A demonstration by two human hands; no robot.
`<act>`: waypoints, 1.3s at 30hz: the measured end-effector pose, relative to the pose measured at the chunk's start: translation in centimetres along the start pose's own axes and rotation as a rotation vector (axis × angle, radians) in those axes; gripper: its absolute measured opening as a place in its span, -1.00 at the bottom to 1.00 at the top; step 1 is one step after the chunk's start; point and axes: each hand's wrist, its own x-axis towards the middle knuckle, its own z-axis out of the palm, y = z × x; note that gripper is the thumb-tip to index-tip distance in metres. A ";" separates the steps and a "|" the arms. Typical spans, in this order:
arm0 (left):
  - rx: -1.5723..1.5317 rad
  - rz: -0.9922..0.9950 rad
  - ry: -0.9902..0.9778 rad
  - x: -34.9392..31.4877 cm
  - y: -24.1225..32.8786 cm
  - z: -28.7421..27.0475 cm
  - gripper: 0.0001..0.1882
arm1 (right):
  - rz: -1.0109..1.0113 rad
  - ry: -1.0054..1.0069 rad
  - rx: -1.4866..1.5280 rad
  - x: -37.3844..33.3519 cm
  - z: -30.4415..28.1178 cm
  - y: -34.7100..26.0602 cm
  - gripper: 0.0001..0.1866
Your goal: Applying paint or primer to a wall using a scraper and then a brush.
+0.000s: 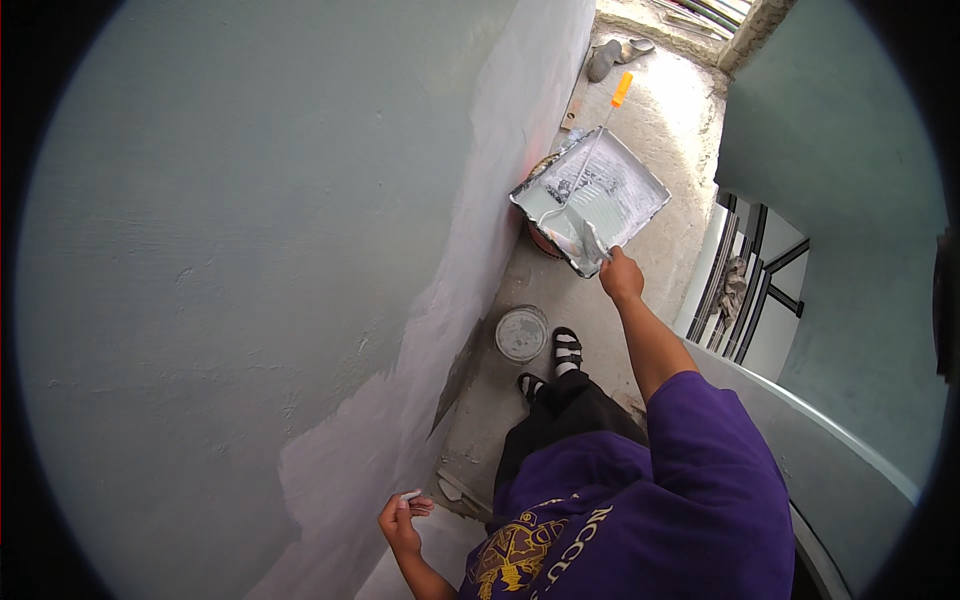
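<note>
My right hand (pixel 622 275) is closed round the handle of a paint brush (pixel 592 240), though its bristles are hard to make out under the paint. The brush dips into the near end of a paint tray (pixel 640 190) coated with pale grey-green paint. A paint roller with an orange handle (pixel 622 90) lies across the same tray, its wire frame reaching down into the wet paint. Low beside the wall, my left hand (pixel 403 518) has its fingers curled, with a small whitish thing at the thumb that I cannot make out.
On my left rises a wall (pixel 250 250), grey-green with a pale lilac band along its lower edge. The tray rests on a reddish container (pixel 543 240). A round paint bucket (pixel 521 334) stands by my feet. Shoes (pixel 605 60) lie at the far end; a low curved wall (pixel 810 420) runs on the right.
</note>
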 end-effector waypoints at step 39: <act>-0.034 0.152 0.046 0.4 0.3 -4.4 -0.67 | 0.075 -0.461 2.022 -8.3 -8.3 -2.5 -0.88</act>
